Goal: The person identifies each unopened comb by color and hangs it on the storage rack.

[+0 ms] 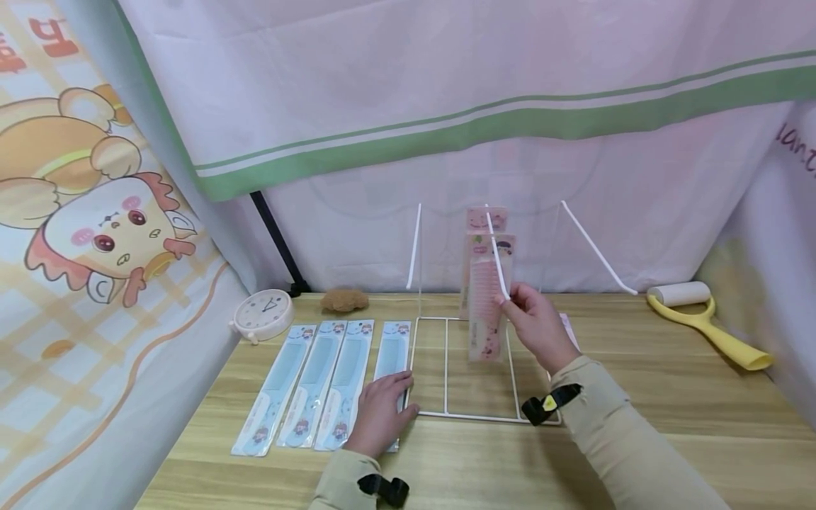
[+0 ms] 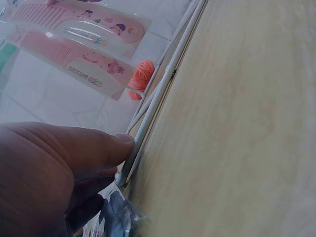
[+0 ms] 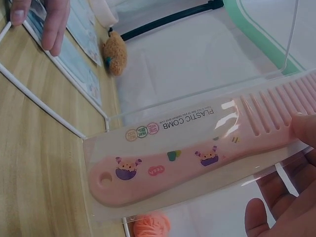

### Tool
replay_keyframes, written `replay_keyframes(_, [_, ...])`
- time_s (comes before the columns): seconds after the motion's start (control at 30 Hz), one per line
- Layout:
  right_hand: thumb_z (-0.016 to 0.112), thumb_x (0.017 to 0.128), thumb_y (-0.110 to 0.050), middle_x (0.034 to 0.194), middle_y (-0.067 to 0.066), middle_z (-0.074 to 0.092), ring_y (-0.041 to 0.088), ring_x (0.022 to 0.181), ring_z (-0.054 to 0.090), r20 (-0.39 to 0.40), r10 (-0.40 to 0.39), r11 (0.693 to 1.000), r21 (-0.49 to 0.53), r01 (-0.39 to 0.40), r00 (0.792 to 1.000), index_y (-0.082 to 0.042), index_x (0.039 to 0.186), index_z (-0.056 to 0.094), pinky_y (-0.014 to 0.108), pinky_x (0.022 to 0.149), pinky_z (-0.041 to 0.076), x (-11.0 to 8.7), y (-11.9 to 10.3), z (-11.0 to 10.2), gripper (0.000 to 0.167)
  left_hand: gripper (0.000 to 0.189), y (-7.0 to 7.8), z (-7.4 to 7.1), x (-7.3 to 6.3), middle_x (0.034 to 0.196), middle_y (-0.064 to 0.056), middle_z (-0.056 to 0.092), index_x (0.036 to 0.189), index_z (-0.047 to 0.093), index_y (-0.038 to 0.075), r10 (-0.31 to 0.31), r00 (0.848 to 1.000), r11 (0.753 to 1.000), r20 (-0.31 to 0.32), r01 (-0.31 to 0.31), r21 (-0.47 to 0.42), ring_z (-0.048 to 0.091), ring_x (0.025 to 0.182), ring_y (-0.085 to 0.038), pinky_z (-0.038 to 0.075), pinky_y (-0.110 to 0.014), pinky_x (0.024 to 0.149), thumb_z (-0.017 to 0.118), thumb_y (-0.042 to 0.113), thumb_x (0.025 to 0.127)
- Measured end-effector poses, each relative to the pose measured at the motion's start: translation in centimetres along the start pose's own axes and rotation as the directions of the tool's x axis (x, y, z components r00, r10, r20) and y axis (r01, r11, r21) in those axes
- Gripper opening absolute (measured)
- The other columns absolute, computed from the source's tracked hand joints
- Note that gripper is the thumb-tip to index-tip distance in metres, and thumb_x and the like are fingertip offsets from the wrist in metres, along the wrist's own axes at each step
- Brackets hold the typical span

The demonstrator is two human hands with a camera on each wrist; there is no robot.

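Note:
My right hand (image 1: 542, 326) pinches the edge of a packaged pink plastic comb (image 3: 168, 173), thumb in front and fingers behind. The package hangs upright along the middle prong (image 1: 497, 255) of a clear-backed display rack with white wire prongs. Behind it on this prong is another pink comb package (image 1: 478, 221). My left hand (image 1: 382, 411) holds the front left corner of the rack's white wire base (image 1: 484, 418). In the left wrist view its thumb (image 2: 118, 143) presses the wire, with the other fingers curled below. Beside that hand lies a blue comb package (image 1: 392, 347), partly covered.
Several packaged blue combs (image 1: 290, 389) lie in a row at left. Behind them are a white clock (image 1: 263, 314) and a brown fuzzy item (image 1: 345, 300). A yellow-handled lint roller (image 1: 714, 322) lies at right. A coral yarn ball (image 3: 151, 225) sits behind the rack; side prongs (image 1: 599, 248) jut forward.

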State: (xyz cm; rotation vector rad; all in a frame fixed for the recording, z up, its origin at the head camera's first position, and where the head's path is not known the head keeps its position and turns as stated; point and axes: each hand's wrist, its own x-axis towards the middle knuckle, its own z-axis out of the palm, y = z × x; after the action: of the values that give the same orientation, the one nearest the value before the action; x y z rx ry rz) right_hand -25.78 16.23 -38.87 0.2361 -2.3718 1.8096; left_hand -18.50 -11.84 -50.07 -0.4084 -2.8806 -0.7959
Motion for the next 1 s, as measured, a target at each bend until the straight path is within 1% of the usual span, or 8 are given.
replay_keyframes(0.07, [0.060,0.102,-0.022,0.106,0.018,0.066,0.017,0.090,0.057,0.002,-0.002,1.000,0.000,0.002,1.000,0.006,0.112,0.061,0.030,0.077,0.050,0.04,-0.02,-0.01,0.030,0.048,0.03,-0.02,0.00,0.141,-0.007,0.059,0.128,0.065,0.002,-0.002,1.000,1.000,0.001,0.002,-0.001,0.051,0.130,-0.033,0.033,-0.056,0.110,0.077,0.021,0.087])
replay_keyframes(0.2, [0.059,0.102,-0.022,0.105,0.017,0.065,0.019,0.090,0.056,0.005,0.008,1.000,-0.004,-0.008,1.000,0.005,0.112,0.061,0.027,0.075,0.049,0.03,-0.15,-0.09,0.029,0.048,0.12,-0.06,0.01,0.141,-0.007,0.059,0.129,0.065,0.002,-0.008,1.000,1.000,0.003,0.008,-0.005,0.051,0.131,-0.033,0.033,-0.056,0.111,0.078,0.021,0.087])
replay_keyframes(0.33, [0.059,0.102,-0.022,0.106,0.017,0.065,0.019,0.091,0.055,0.008,0.016,1.000,-0.002,-0.016,1.000,0.005,0.114,0.061,0.029,0.076,0.049,0.06,-0.29,-0.12,0.030,0.048,0.14,-0.09,0.01,0.141,-0.007,0.059,0.129,0.065,0.002,-0.007,1.000,1.000,0.002,0.007,-0.005,0.051,0.130,-0.033,0.033,-0.056,0.110,0.078,0.021,0.087])
replay_keyframes(0.43, [0.059,0.102,-0.022,0.106,0.018,0.065,0.019,0.092,0.055,0.010,0.017,1.000,0.005,-0.017,1.000,0.006,0.114,0.061,0.028,0.076,0.049,0.13,-0.39,-0.13,0.030,0.048,0.10,-0.10,0.04,0.140,-0.007,0.059,0.128,0.066,0.002,-0.006,1.000,1.000,0.001,0.006,-0.008,0.051,0.130,-0.033,0.033,-0.056,0.110,0.078,0.021,0.086])
replay_keyframes(0.63, [0.059,0.102,-0.022,0.101,0.015,0.062,0.018,0.088,0.053,0.014,0.020,1.000,0.011,-0.020,1.000,0.005,0.112,0.061,0.024,0.072,0.047,0.35,-0.47,-0.14,0.029,0.048,-0.08,-0.04,0.12,0.141,-0.007,0.059,0.129,0.065,0.003,-0.015,1.000,1.000,0.007,0.015,-0.014,0.050,0.131,-0.033,0.031,-0.056,0.112,0.077,0.023,0.087])
replay_keyframes(0.8, [0.060,0.102,-0.021,0.099,0.013,0.062,0.016,0.085,0.052,0.006,0.016,1.000,0.011,-0.016,1.000,0.006,0.111,0.061,0.026,0.072,0.046,0.57,-0.43,-0.11,0.028,0.048,-0.03,-0.13,0.07,0.141,-0.007,0.059,0.129,0.065,0.003,-0.012,1.000,1.000,0.008,0.012,-0.013,0.050,0.131,-0.033,0.032,-0.057,0.111,0.077,0.023,0.087])
replay_keyframes(0.87, [0.060,0.102,-0.021,0.101,0.014,0.064,0.016,0.087,0.054,0.004,0.015,1.000,0.013,-0.015,1.000,0.006,0.111,0.061,0.029,0.075,0.048,0.68,-0.40,-0.10,0.028,0.048,0.00,-0.15,0.06,0.141,-0.008,0.059,0.129,0.065,0.002,-0.006,1.000,1.000,0.004,0.006,-0.011,0.051,0.131,-0.034,0.033,-0.057,0.111,0.077,0.022,0.087])
replay_keyframes(1.0, [0.060,0.102,-0.022,0.104,0.017,0.064,0.019,0.089,0.054,0.002,0.020,1.000,0.005,-0.020,1.000,0.006,0.112,0.061,0.031,0.076,0.048,0.92,-0.21,-0.14,0.030,0.048,0.00,-0.05,0.01,0.141,-0.007,0.059,0.129,0.066,0.002,-0.006,1.000,1.000,-0.005,0.006,-0.009,0.051,0.130,-0.033,0.034,-0.056,0.110,0.077,0.022,0.087])
